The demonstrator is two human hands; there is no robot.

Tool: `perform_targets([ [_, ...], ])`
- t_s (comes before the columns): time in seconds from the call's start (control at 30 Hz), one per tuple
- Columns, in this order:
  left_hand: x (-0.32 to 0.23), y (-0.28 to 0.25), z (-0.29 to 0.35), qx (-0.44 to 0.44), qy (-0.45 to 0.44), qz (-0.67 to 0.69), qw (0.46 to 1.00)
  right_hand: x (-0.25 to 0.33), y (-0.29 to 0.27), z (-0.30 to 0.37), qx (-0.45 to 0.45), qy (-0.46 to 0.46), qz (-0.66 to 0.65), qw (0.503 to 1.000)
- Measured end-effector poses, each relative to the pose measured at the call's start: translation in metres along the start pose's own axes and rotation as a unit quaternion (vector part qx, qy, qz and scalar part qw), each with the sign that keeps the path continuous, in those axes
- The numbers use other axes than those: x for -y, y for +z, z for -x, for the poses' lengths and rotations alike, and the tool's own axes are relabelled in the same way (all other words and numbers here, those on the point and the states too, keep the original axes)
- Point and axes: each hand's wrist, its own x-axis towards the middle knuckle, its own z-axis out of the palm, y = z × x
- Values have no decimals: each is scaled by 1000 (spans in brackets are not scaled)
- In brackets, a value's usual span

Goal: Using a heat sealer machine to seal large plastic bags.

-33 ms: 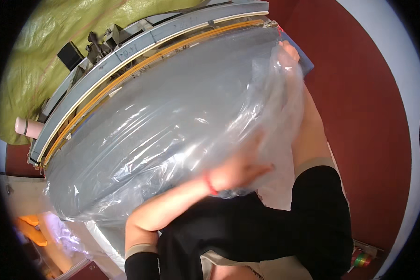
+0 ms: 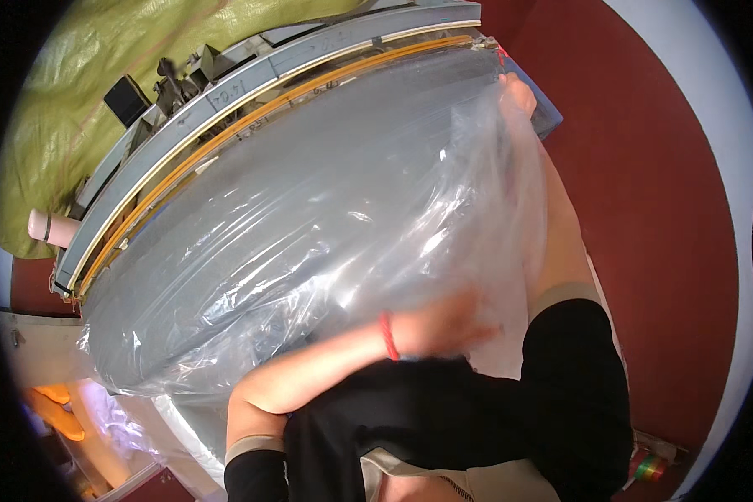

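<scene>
A large clear plastic sheet (image 2: 293, 226), wrinkled and glossy, spreads over the grey work surface in front of me and falls toward my lap. My right hand (image 2: 517, 96) is at the far right corner with its fingers closed on the sheet's edge; film drapes over that forearm. Close to my body, my left hand (image 2: 448, 322), with a red bracelet (image 2: 389, 336) on its wrist, is at the near part of the sheet. Motion blurs that hand, but its fingers look stretched out and apart. Whether they press on the film is unclear.
A long grey metal beam (image 2: 268, 63) with an orange strip (image 2: 251, 121) runs along the far side. Behind it are a dark phone-like rectangle (image 2: 127, 100), a pink bottle (image 2: 52, 227) and a yellow-green cover (image 2: 100, 50). Reddish-brown floor (image 2: 644, 209) lies to the right.
My left hand has shifted a little toward me and to the right, and the film near it has changed its folds. My right hand stays at the far corner.
</scene>
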Motion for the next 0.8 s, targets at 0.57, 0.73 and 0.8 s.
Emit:
perform_targets([
  [0.57, 64, -29, 47, -217, -54, 50, 973, -9, -7, -3, 6, 4, -11, 1000],
  [0.73, -30, -51, 127, -177, 233, 123, 948, 2, 0, -2, 27, -5, -53, 998],
  [0.8, -39, -48, 161, -280, 169, 151, 933, -3, -2, -1, 27, 1, -40, 999],
])
